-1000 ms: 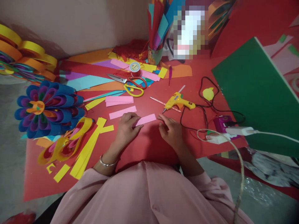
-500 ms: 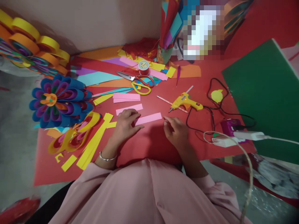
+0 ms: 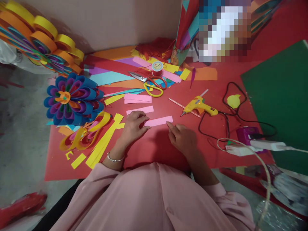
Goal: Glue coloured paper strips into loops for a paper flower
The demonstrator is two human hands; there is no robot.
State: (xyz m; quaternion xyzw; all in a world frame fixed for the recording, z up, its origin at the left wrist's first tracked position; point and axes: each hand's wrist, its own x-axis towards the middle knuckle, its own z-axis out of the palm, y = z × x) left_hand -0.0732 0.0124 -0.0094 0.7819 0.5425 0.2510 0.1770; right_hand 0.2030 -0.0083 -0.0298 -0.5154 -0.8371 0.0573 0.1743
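A pink paper strip (image 3: pixel 158 121) lies flat on the red sheet (image 3: pixel 154 150) in front of me. My left hand (image 3: pixel 133 127) has its fingers curled and pinched on the strip's left end. My right hand (image 3: pixel 183 138) rests flat on the sheet, and its index fingertip touches the strip's lower edge near the right end. Another pink strip (image 3: pixel 140 110) lies just beyond my left hand. A small stack of pink strips (image 3: pixel 137 98) lies behind that.
A yellow glue gun (image 3: pixel 199 106) with a black cord lies right of the strips. Scissors (image 3: pixel 150 84) and a thread spool (image 3: pixel 157 68) sit behind. A blue-purple paper flower (image 3: pixel 72 99) and yellow strips (image 3: pixel 103 141) are left. A green board (image 3: pixel 281 96) and a purple adapter (image 3: pixel 247 133) are right.
The view has shifted, so everything sits further right in the picture. My right hand has flattened and now touches the strip's lower edge; my left hand stays on the left end.
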